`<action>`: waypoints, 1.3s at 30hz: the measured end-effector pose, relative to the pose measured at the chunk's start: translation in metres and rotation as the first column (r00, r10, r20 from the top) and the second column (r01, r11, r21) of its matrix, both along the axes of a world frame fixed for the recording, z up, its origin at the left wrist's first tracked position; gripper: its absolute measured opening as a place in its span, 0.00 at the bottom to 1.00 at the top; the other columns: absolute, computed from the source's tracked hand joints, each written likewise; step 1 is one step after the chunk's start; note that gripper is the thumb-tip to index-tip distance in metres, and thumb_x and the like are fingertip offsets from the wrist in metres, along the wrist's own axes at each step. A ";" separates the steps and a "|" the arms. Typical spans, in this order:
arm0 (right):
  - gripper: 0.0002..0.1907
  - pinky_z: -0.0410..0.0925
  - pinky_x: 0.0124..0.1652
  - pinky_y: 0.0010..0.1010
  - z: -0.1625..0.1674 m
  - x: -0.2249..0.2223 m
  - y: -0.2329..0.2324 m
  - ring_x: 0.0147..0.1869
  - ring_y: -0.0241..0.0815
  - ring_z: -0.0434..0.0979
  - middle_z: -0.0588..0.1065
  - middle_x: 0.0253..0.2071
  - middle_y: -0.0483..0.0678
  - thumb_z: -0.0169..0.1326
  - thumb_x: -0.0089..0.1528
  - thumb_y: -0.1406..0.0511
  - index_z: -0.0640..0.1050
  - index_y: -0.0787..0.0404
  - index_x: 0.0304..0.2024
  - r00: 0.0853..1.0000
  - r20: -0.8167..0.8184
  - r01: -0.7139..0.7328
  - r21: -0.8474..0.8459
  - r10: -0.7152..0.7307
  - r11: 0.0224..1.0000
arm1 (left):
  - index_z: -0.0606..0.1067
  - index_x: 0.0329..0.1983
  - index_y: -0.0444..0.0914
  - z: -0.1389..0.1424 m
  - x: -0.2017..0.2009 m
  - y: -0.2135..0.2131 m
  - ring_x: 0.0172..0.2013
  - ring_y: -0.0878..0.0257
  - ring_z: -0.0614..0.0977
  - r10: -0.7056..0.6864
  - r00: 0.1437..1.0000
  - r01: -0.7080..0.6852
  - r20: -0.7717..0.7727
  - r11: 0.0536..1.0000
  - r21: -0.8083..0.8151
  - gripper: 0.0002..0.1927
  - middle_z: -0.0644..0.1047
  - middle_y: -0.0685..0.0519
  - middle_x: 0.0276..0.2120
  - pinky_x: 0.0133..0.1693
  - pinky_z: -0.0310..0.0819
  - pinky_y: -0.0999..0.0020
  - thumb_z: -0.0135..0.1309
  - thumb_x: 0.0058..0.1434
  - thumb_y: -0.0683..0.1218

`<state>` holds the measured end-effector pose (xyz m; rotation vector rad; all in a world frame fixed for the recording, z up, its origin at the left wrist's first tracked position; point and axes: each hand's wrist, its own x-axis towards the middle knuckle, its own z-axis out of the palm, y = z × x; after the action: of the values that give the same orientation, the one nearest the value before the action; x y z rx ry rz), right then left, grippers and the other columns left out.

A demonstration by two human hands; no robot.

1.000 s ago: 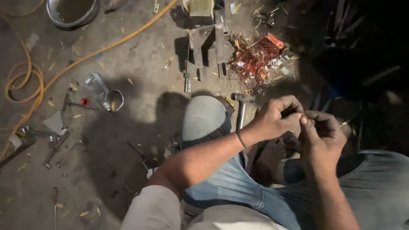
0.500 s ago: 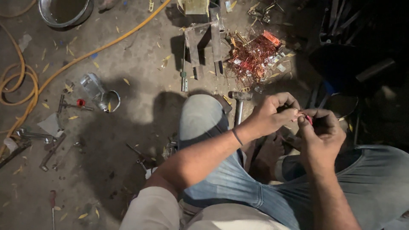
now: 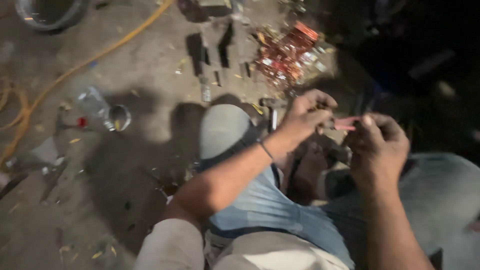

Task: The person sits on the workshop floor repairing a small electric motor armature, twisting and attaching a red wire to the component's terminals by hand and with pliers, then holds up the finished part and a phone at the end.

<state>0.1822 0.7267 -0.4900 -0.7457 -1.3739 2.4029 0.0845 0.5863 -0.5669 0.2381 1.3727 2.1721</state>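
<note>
Hands pinch blurred pink strip, details unclear.

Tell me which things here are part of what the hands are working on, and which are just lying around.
In hand:
left hand
right hand
small reddish piece held between them, too blurred to identify

Lying about:
copper wire heap
hammer
orange hose
clear bottle
metal ring
dark round pan

1. You sit over a bare, dusty concrete floor littered with small scraps.
2. An orange hose crosses the upper left of the frame.
3. A dark round tub sits at top left.
4. Light is dim; the upper right lies in shadow.
</note>
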 end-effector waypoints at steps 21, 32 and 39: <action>0.04 0.65 0.30 0.25 -0.011 -0.007 0.014 0.31 0.33 0.69 0.75 0.35 0.45 0.59 0.68 0.69 0.75 0.61 0.41 0.996 -0.070 -0.063 -0.195 0.050 0.979 | 0.71 0.57 0.30 0.030 -0.008 -0.006 0.41 0.57 0.85 -0.234 0.970 0.209 0.070 0.943 0.257 0.13 0.80 0.45 0.44 0.44 0.84 0.63 0.49 0.70 0.36; 0.05 0.70 0.34 0.28 -0.020 -0.007 0.018 0.34 0.37 0.74 0.77 0.35 0.48 0.61 0.66 0.72 0.77 0.66 0.44 0.998 -0.014 -0.064 -0.065 0.063 0.996 | 0.76 0.54 0.29 0.043 -0.007 -0.006 0.34 0.63 0.81 -0.258 0.966 0.245 0.032 0.943 0.227 0.09 0.79 0.48 0.39 0.35 0.78 0.68 0.51 0.76 0.39; 0.05 0.73 0.40 0.29 -0.022 -0.005 0.021 0.38 0.39 0.78 0.79 0.38 0.51 0.60 0.67 0.72 0.77 0.68 0.44 0.994 -0.086 -0.069 -0.075 0.062 0.995 | 0.74 0.55 0.30 0.044 -0.007 -0.002 0.36 0.61 0.82 -0.311 0.949 0.285 0.055 0.918 0.275 0.09 0.79 0.47 0.40 0.38 0.79 0.67 0.51 0.74 0.38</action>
<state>0.1771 0.7472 -0.5119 -0.6197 -1.2980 2.5209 0.0772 0.5838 -0.5233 0.4077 0.9211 2.0704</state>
